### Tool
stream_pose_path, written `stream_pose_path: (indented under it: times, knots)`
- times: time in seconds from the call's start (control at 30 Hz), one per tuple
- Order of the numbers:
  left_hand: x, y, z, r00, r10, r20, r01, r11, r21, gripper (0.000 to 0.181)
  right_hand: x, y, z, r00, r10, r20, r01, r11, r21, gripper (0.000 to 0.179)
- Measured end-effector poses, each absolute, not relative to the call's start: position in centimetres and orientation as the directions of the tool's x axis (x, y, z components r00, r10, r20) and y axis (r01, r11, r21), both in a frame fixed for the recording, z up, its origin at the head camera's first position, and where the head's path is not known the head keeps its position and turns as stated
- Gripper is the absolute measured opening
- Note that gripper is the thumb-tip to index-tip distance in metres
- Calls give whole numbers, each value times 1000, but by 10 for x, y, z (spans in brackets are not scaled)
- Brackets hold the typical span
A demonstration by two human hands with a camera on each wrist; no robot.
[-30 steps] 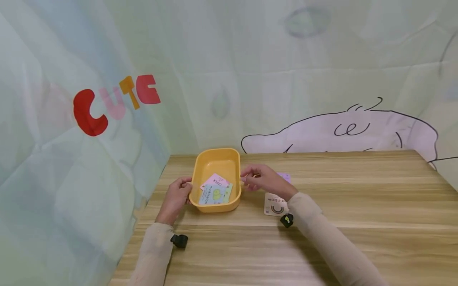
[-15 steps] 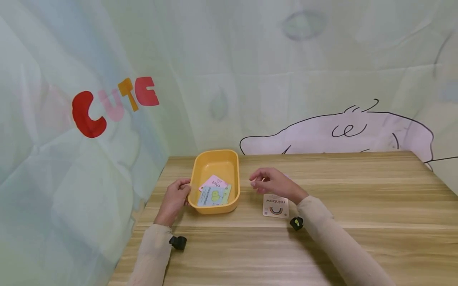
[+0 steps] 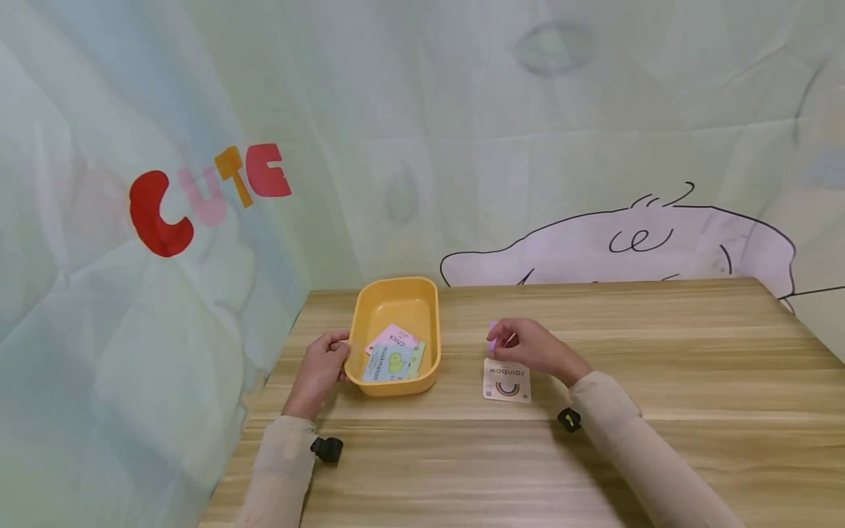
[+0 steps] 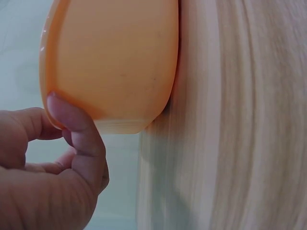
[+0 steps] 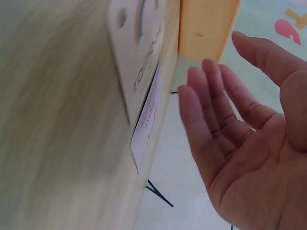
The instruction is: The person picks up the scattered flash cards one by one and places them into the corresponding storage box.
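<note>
A yellow plastic bin [image 3: 433, 323] stands at the back left of the table. My left hand [image 3: 318, 374] pinches its left rim between thumb and fingers, as the left wrist view of the bin wall [image 4: 115, 62] shows. Inside lie a pink "chick" card [image 3: 394, 336], a blue "muskmelon" card [image 3: 384, 364] and a green-edged card [image 3: 417, 358] partly underneath. To the bin's right, my right hand [image 3: 536, 349] hovers above a purple card [image 3: 492, 340], mostly hidden from the head view. Its fingers [image 5: 191, 103] are loosely bent, apart from the purple card [image 5: 147, 122]. Nearer me lies a "rainbow" card [image 3: 507, 381].
The wood-grain table [image 3: 422, 462] reaches back to a printed curtain [image 3: 389, 139]. Another curtain side with "CUTE" lettering [image 3: 161, 214] borders the table's left edge. Each wrist carries a small black camera [image 3: 326, 449].
My right hand has moved right, from beside the bin's right wall to above the purple card. The rainbow card has become fully visible. My left hand keeps its hold on the bin.
</note>
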State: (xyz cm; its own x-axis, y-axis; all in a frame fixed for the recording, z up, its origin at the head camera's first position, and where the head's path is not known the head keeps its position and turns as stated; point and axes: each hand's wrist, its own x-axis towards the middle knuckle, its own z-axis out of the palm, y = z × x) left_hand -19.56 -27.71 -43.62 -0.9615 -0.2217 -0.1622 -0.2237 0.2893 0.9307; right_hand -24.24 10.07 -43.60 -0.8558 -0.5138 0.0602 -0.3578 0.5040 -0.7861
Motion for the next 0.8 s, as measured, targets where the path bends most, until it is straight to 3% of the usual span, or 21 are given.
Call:
stream_pose_path:
  times: [0.2,0.4,0.57,0.8]
  knots:
    - [-196,-278,-436,-961,-224,-161,-223,286,932,40,-237,110,-440,-865,-496,73,-396,586,-707,27]
    - [-196,-278,-437,-963,-220,-157,-219,292,931,39,-230,113,-442,-870,-492,-26,-366,681,-634,40]
    - [-195,-278,-437,-962,-221,-161,-223,294,929,39,-225,112,-444,-857,-513,-49,-417,746,-519,49]
    - [-196,-277,-439,-960,-225,-166,-230,294,928,39,-222,111,-443,-855,-514,-64,-421,762,-492,51]
